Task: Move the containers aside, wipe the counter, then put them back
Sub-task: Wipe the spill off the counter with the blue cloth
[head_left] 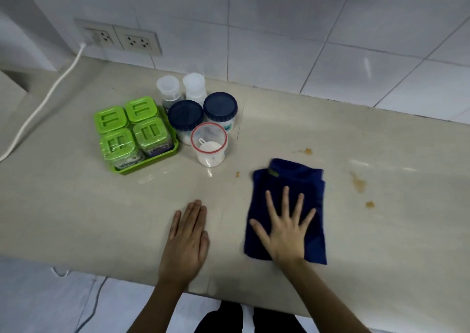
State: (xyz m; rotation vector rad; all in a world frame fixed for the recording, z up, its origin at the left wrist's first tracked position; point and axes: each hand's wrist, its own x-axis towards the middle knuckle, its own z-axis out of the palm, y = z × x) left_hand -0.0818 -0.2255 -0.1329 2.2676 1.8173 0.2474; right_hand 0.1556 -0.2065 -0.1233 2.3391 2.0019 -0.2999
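Observation:
A folded dark blue cloth [302, 180] lies on the beige counter [76, 205]. My right hand [284, 228] presses flat on its near half, fingers spread. My left hand [187, 241] rests flat on the bare counter to the cloth's left, fingers together, holding nothing. The containers stand grouped at the back left: a green tray [152, 161] with several green-lidded jars [132, 126], two blue-lidded jars [185, 115] [220, 106], a clear red-rimmed tub [209, 142] and two small white-capped bottles [168, 86] [194, 83].
Brown spill spots [358, 182] [306, 151] [370, 203] mark the counter right of the cloth, and a small crumb [237, 174] lies left of it. A white cable [43, 103] runs from wall sockets [119, 37] across the left end. A tiled wall [305, 40] backs the counter.

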